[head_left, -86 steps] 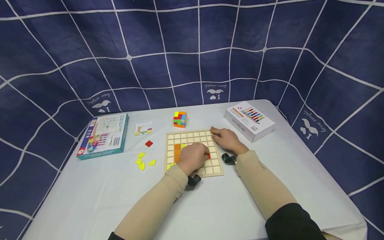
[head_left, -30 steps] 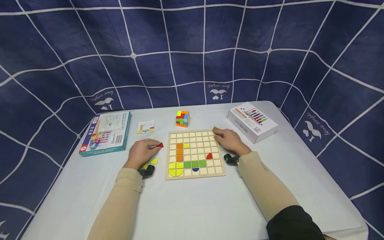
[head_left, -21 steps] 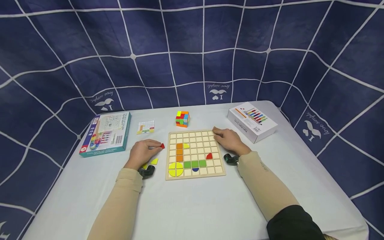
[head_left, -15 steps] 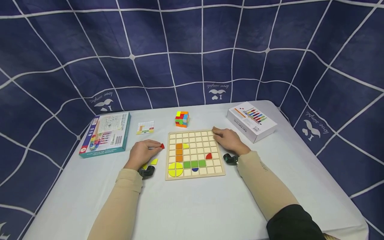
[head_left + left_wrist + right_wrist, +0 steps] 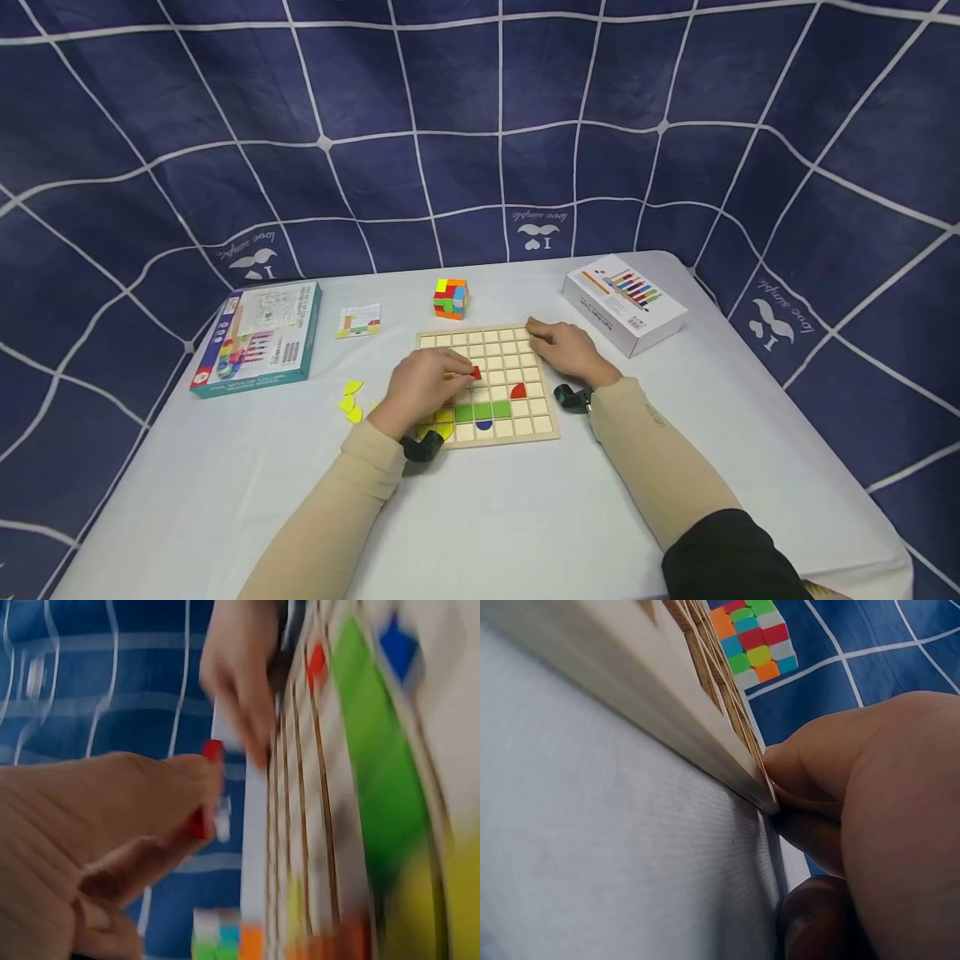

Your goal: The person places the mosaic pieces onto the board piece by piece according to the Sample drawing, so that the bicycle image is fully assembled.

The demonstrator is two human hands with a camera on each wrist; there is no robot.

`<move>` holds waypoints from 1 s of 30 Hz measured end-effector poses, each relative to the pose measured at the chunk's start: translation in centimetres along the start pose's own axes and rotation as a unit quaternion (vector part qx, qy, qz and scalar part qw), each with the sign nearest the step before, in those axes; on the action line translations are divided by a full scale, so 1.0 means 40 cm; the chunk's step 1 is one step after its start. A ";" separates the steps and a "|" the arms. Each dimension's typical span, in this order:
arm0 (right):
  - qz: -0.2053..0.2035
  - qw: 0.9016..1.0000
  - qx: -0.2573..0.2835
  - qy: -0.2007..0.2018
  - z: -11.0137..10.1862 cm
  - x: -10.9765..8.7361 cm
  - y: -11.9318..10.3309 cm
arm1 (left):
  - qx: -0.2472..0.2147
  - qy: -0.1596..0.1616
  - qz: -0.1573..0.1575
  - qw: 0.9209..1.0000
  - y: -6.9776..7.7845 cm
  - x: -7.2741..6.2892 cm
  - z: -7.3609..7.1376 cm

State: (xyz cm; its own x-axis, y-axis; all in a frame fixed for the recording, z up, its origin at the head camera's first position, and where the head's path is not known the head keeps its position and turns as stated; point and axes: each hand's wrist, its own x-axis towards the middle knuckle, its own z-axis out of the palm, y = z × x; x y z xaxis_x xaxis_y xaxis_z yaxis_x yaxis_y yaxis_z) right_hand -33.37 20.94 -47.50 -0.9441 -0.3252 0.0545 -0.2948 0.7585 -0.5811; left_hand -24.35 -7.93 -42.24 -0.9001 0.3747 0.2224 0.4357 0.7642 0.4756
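My left hand [image 5: 422, 387] pinches a small red tile [image 5: 476, 372] between thumb and fingers, above the middle of the wooden grid board [image 5: 502, 338]. The left wrist view shows the red tile [image 5: 212, 754] on edge at the fingertips, apart from the board. On the board lie a row of green squares [image 5: 482, 412], a red quarter-round tile [image 5: 518, 391], a dark blue piece [image 5: 484, 425] and yellow pieces [image 5: 446, 423]; my left hand hides most of the orange ones. My right hand [image 5: 570, 348] grips the board's far right corner, its thumb and fingers at the edge [image 5: 757, 787].
Several loose yellow pieces [image 5: 348, 402] lie left of the board. Behind them is a pattern card [image 5: 359, 320], with a colourful puzzle cube [image 5: 451, 299] beyond the board. A flat teal-edged box [image 5: 258, 337] stands left, a white box [image 5: 624, 302] at back right.
My left hand picked up the red tile from the table left of the board, held it there, then carried it right over the grid. The right hand stays on the board's corner.
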 end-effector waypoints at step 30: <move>-0.007 1.000 -0.008 0.004 -0.005 -0.004 -0.002 | 0.087 -0.078 0.023 0.993 0.181 0.106 0.173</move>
State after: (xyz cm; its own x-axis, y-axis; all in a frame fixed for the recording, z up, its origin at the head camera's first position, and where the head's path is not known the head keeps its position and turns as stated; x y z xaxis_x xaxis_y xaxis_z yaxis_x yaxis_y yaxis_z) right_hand -33.24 21.03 -47.29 -0.9413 -0.3304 0.0690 -0.3094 0.7629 -0.5677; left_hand -24.96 2.83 -43.72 -0.8729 0.4777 0.0993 0.4833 0.8187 0.3099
